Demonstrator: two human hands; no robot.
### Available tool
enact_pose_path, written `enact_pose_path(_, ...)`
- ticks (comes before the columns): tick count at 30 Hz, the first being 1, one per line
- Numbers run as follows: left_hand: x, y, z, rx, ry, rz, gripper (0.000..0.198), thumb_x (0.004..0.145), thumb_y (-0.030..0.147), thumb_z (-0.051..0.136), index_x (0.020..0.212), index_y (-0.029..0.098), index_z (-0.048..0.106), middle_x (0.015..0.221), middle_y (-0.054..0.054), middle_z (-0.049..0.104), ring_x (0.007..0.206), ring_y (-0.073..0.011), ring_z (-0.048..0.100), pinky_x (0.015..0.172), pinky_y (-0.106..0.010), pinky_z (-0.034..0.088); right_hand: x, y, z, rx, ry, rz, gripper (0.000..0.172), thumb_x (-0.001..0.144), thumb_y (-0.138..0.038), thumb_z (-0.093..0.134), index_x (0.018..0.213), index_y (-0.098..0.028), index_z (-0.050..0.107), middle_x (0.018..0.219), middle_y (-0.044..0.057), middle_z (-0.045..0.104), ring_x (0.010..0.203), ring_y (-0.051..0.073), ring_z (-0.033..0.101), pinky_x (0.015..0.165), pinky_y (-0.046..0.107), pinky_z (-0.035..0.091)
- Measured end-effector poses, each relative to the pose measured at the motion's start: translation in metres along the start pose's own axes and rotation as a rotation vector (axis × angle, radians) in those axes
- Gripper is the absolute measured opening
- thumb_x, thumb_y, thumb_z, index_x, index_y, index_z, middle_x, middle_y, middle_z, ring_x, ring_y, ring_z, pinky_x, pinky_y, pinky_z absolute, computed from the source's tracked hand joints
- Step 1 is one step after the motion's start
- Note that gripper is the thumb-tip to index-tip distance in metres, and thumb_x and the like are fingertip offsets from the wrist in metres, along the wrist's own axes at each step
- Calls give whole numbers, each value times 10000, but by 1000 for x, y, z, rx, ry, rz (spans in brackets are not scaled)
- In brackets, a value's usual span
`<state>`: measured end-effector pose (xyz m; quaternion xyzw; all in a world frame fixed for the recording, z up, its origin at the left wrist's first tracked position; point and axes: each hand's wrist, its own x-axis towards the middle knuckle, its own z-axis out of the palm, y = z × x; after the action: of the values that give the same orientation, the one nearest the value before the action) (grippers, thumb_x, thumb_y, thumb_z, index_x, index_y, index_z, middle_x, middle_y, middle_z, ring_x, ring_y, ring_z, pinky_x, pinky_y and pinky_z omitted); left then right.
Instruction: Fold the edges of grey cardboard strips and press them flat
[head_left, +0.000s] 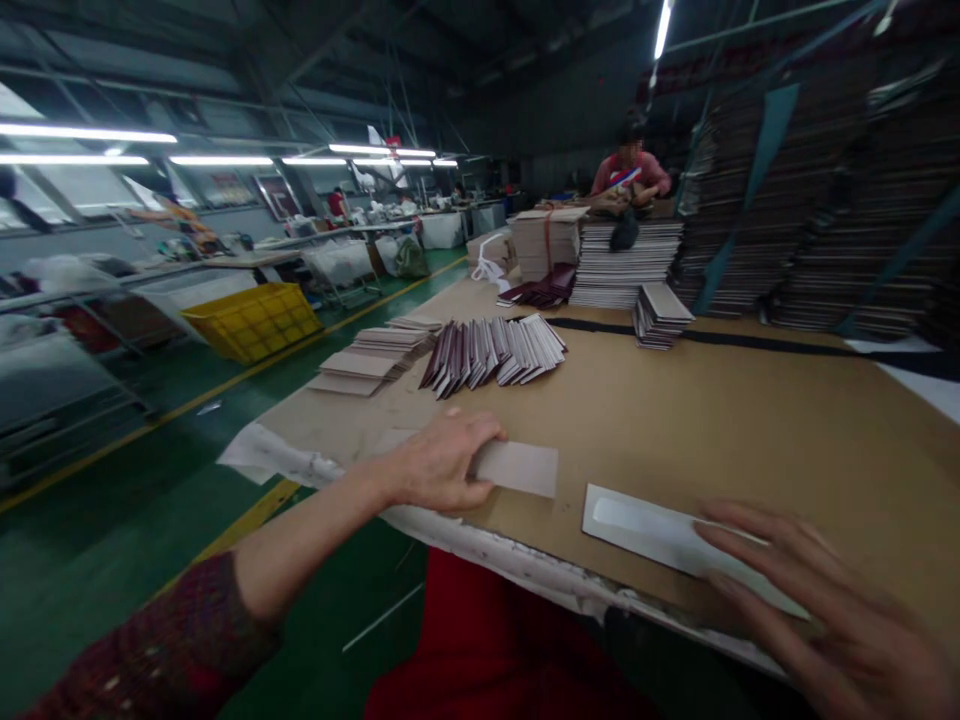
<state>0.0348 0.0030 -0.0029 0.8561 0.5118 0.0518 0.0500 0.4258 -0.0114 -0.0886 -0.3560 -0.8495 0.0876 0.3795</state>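
Gripping flat oblong card (521, 468); slim strip (645, 524) nearby

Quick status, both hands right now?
Left hand: closed on a pale beige, flat rectangular card.
Right hand: open, fingers extended over a long whitish flat strip; blurred, so grip cannot be told.

No lettering, brand or number can be read. The dark reddish banner (724, 75) high at the back is too dim, the framed board (277, 199) and poster (227, 189) on the far left wall too small and blurred to make out
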Motion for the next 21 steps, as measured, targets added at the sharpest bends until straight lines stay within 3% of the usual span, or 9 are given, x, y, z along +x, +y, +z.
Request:
enact_pose_path(3,14,41,6,-65,-4,128,394,729,257,623,1100,195,507,1047,-70,611,944,-258,598,850,-389,463,25,-36,11,-75,-91,-138,423,1006,-365,550,1420,-284,516,1437,91,559,1276,299,560,995,495,569)
enact_pose_path(6,24,66,12,-131,-16,181,399,735,246,613,1114,199,496,1073,-72,609,922,-247,613,787,-372,491,29,-40,17,-135,-123,-173,436,1011,-312,543,1432,-210,492,1454,135,542,1299,316,536,1024,538,545)
enact_pose_path(11,35,83,19,-139,-46,214,400,748,227,627,1128,197,505,1071,-71,619,931,-250,624,808,-389,506,21,-34,15,-156,-94,-180,366,1005,-256,549,1361,-173,550,1325,136,627,1158,267,631,945,426,601)
enact_pose_path(14,39,82,21,-146,106,274,459,786,254,653,1214,198,497,1234,-114,590,1126,-297,584,988,-471,463,18,-23,4,-159,-53,-155,368,996,-261,557,1361,-212,560,1306,107,646,1153,263,640,959,426,591)
enact_pose_path(16,38,76,25,-191,288,248,589,818,308,681,1344,209,435,1407,-146,489,1306,-333,477,1103,-530,379,13,-4,-11,-148,-4,-53,362,997,-324,558,1351,-254,571,1308,91,650,1169,274,636,1007,464,560)
enact_pose_path(18,33,67,31,-264,403,159,666,835,338,696,1410,215,385,1465,-152,436,1368,-337,418,1139,-548,346,1,23,-30,-129,51,159,378,981,-454,555,1324,-302,601,1330,76,644,1173,311,637,1061,544,509)
enact_pose_path(21,26,56,48,-339,320,74,607,836,337,709,1369,212,447,1388,-140,527,1314,-336,461,1106,-569,383,-27,63,-52,-110,78,484,453,900,-637,581,1260,-373,661,1352,43,645,1182,376,636,1085,613,468)
